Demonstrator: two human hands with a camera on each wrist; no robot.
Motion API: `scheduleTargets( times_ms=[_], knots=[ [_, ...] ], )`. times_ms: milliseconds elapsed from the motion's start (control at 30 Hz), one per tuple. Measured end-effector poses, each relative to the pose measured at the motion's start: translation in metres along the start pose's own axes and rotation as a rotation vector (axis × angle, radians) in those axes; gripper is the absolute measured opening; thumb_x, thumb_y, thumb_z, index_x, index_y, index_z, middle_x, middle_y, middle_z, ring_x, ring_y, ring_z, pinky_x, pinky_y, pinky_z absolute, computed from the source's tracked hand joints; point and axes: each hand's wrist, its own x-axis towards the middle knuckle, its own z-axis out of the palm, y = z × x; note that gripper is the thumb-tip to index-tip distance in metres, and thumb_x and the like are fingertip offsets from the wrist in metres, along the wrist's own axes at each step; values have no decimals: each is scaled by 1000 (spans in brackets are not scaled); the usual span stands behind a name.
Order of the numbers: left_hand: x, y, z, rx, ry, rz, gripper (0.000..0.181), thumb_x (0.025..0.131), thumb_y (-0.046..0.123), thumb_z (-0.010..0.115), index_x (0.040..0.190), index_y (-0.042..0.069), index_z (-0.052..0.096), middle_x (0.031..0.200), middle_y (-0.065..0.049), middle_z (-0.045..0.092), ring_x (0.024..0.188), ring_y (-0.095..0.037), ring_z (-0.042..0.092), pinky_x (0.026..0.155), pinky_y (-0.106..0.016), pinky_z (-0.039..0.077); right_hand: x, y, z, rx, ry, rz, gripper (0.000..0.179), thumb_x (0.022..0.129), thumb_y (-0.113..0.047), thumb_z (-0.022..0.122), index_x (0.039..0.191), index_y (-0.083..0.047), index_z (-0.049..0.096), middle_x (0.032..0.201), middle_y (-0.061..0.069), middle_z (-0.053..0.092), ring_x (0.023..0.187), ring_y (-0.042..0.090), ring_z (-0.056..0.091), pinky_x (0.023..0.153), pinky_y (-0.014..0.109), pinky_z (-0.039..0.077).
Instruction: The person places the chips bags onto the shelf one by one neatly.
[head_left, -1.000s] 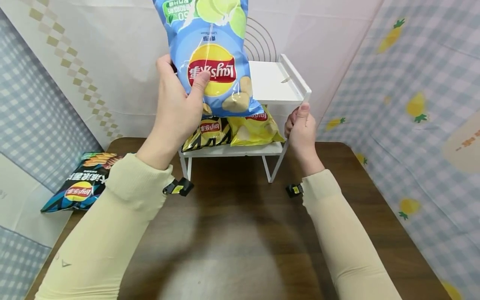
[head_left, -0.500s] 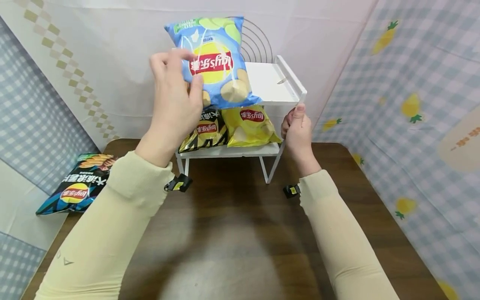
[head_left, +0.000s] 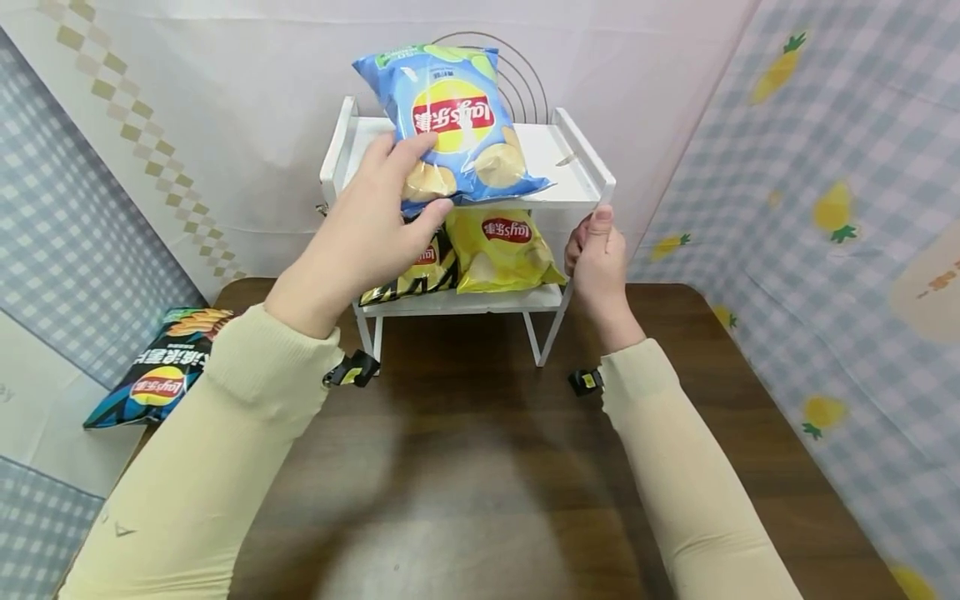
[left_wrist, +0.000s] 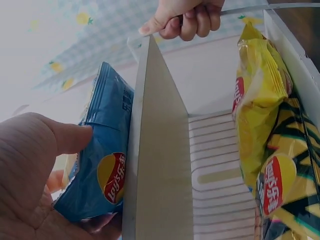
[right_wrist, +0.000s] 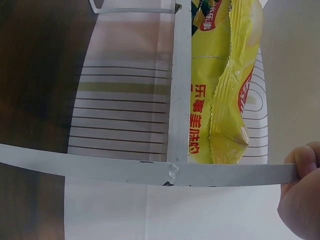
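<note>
The blue chip bag (head_left: 457, 125) lies on the upper shelf (head_left: 564, 179), its near end over the front edge. Its long axis runs front to back, the lime-printed end pointing rearward and slightly left, logo upside down to the person. The left hand (head_left: 367, 221) rests against the bag, fingers relaxed, thumb apart. The right hand (head_left: 597, 260) has its fingers curled round the post under the shelf's front right corner. The left wrist view shows a second logo, low on the blue bag, hidden in the head view; the right wrist view alone shows red lettering on the yellow bag (right_wrist: 202, 110).
</note>
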Motion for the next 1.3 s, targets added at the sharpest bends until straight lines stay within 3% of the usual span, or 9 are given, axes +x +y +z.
scheduleTargets(
  times_ms=[167, 333, 400, 533, 700, 833, 933, 1133, 1300],
  knots=[
    [2, 7, 7, -34, 55, 24, 54, 96, 35, 56, 146, 23, 40, 141, -6, 11, 129, -19, 30, 101, -26, 36, -6, -4, 1, 0, -3, -1, 52, 105, -38, 19, 67, -7, 35, 49, 4, 30, 41, 16, 27, 41, 27, 21],
    [0, 11, 10, -8, 88, 92, 47, 97, 25, 55, 142, 14, 44, 137, -9, 24, 126, -18, 34, 103, -24, 33, -21, -4, -2, -70, -8, 68, 49, 104, -44, 22, 86, -6, 46, 65, 7, 43, 56, 18, 42, 53, 29, 38],
    [1, 12, 11, -1, 79, 131, 45, 98, 21, 54, 141, 9, 43, 137, -11, 30, 125, -18, 38, 105, -24, 31, -27, -1, -4, -107, -25, 103, 51, 104, -44, 21, 86, -4, 47, 72, 9, 47, 63, 20, 45, 58, 30, 41],
    [6, 13, 16, -3, 55, 215, 44, 99, 13, 52, 140, 3, 41, 141, -12, 37, 127, -16, 40, 108, -21, 26, -32, 4, -5, -115, -79, 117, 56, 104, -41, 16, 79, 1, 43, 69, 13, 44, 61, 26, 42, 58, 34, 37],
    [11, 16, 24, -17, 25, 284, 52, 98, 10, 52, 147, 4, 33, 148, -10, 34, 135, -11, 31, 110, -19, 18, -36, -5, 1, -85, -116, 115, 53, 106, -36, 15, 77, 3, 38, 63, 15, 37, 58, 30, 35, 56, 38, 31],
    [12, 17, 29, -25, -4, 277, 56, 100, 11, 48, 152, 11, 27, 155, -5, 27, 140, -7, 21, 111, -19, 14, -39, -15, 6, -78, -132, 127, 51, 106, -32, 13, 77, 3, 36, 63, 17, 34, 58, 30, 34, 58, 37, 31],
    [10, 14, 29, -29, 36, 263, 53, 100, 9, 46, 151, 13, 31, 155, -4, 26, 140, -5, 20, 111, -20, 15, -37, -13, 9, -81, -147, 124, 51, 106, -30, 11, 77, 3, 35, 64, 20, 32, 59, 32, 34, 58, 38, 31],
    [3, 7, 27, -14, 215, 264, 42, 97, 5, 52, 139, 10, 50, 144, -12, 36, 131, -17, 36, 109, -23, 23, -28, 8, 10, -63, -158, 117, 52, 105, -37, 14, 76, 0, 35, 62, 14, 33, 57, 31, 33, 56, 37, 29],
    [-11, 5, 21, -8, 237, 249, 46, 95, 11, 57, 141, 9, 47, 143, -11, 36, 131, -15, 34, 110, -24, 23, -24, 20, 13, -56, -162, 104, 54, 103, -46, 19, 76, -3, 35, 61, 10, 33, 54, 28, 32, 54, 32, 30]
  ],
)
